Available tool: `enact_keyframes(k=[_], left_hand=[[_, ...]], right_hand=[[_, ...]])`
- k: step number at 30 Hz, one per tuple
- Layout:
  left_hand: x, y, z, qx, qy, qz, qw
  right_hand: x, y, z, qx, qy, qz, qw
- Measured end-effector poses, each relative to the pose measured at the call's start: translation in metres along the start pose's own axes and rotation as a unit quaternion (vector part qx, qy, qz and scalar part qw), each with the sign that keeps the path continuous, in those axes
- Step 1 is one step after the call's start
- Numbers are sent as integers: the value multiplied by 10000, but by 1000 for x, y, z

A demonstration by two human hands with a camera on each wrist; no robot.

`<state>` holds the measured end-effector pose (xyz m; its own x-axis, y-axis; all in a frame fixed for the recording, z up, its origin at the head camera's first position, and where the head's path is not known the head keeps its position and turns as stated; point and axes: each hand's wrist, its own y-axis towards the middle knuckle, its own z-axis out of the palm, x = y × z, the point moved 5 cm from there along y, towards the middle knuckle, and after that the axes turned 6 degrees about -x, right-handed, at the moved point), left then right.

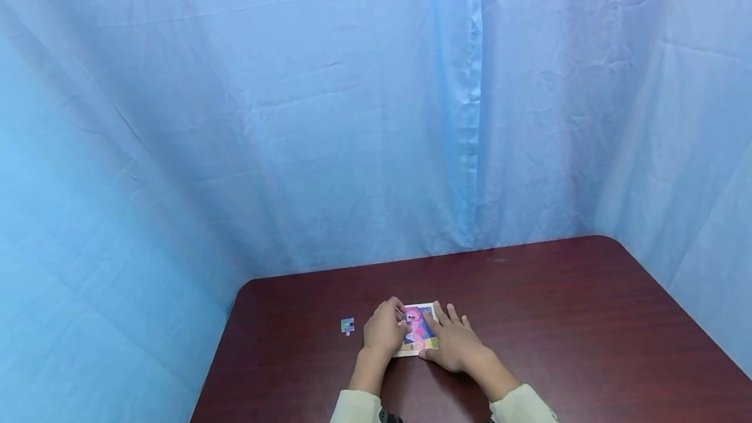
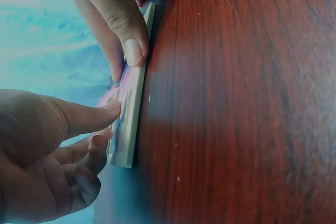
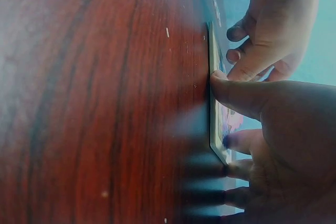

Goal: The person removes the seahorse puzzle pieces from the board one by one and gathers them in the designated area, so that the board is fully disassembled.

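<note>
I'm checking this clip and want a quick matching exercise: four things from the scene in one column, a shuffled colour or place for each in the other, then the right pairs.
Things
1. curtain
2. loose piece
3. puzzle
4. table

Colours and places
A. lying apart, to the left of the left hand
B. dark red-brown
C. light blue
D. pale-rimmed, touched by the right hand

Pairs: 1-C, 2-A, 3-D, 4-B
</note>
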<state>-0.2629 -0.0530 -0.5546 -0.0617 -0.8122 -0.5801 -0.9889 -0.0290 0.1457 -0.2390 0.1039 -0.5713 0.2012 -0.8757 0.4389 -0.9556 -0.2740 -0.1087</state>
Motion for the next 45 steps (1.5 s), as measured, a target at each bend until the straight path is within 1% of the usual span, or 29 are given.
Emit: enact_keyframes(k=[8, 11, 19, 23, 27, 34, 41, 45], left_hand=[[-2, 3, -2, -309, 111, 9, 9995], [0, 3, -2, -339, 135, -18, 9993], [5, 2, -7, -421, 35, -111, 9990], [8, 0, -13, -499, 56, -102, 9987], [12, 1, -19, -561, 45, -56, 9984], [17, 1, -30, -629, 55, -62, 9980], [26, 0, -44, -737, 174, -189, 9970], [32, 1, -50, -795, 196, -206, 9964]], right_hand=[[1, 1, 0, 120, 82, 6, 9999], [1, 2, 1, 174, 64, 14, 9998], [1, 1, 2, 73, 85, 20, 9999], [1, 0, 1, 16, 66, 27, 10000], [1, 0, 0, 53, 108, 56, 9999], [0, -1, 1, 53, 221, -20, 9997], [-1, 1, 1, 24, 183, -34, 9998], [-1, 1, 1, 26, 115, 7, 9999]])
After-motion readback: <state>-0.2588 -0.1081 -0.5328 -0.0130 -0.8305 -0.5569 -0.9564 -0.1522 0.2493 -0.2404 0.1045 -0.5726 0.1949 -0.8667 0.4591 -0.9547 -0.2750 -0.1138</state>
